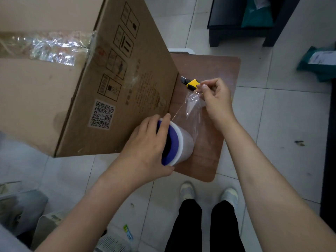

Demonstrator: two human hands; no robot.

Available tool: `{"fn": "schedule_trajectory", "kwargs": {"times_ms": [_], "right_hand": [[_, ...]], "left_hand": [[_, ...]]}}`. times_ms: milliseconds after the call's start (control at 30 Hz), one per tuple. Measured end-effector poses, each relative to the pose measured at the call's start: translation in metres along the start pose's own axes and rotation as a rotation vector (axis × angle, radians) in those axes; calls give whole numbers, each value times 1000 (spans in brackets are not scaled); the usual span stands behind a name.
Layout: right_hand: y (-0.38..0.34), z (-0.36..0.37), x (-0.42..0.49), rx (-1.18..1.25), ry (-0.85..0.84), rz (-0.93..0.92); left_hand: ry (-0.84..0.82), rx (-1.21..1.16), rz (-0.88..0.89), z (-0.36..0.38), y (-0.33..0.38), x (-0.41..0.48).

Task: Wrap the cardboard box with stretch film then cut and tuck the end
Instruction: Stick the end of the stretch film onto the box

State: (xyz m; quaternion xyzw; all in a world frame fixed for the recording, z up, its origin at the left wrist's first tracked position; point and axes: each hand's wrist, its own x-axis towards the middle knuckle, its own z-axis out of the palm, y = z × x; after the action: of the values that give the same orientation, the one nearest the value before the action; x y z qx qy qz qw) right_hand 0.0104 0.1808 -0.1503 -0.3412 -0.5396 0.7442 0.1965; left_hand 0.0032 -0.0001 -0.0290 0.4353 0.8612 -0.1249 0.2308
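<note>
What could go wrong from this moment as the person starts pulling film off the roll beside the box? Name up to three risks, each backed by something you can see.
1. The right hand pinches only a bunched corner of film; it may tear or rope.
2. The utility knife lies just beside those fingers; a cut is possible if its blade is out.
3. The cardboard box overhangs the small wooden table; tugging may shift it. The left hand steadies only the roll.

Brown cardboard box [54, 88] with black symbols and a black-and-white QR label [101, 114]; clear film roll [179, 142] with blue core; yellow-and-black knife [190, 84]; reddish-brown table [209, 142]; pale grey floor tiles [272, 133].
</note>
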Motion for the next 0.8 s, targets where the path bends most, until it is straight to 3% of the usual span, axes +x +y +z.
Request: {"fn": "schedule_trajectory", "kwargs": {"times_ms": [200, 433, 633, 800], "right_hand": [[4, 28, 20, 142, 6, 103], [14, 52, 24, 451, -21, 284], [14, 65, 31, 657, -54, 422], [26, 73, 27, 549, -38, 363]], "left_hand": [[70, -110, -258, 7, 13, -7], [29, -128, -48, 15, 1, -10], [170, -137, -425, 25, 27, -13], [203, -88, -444, 31, 30, -11]]}}
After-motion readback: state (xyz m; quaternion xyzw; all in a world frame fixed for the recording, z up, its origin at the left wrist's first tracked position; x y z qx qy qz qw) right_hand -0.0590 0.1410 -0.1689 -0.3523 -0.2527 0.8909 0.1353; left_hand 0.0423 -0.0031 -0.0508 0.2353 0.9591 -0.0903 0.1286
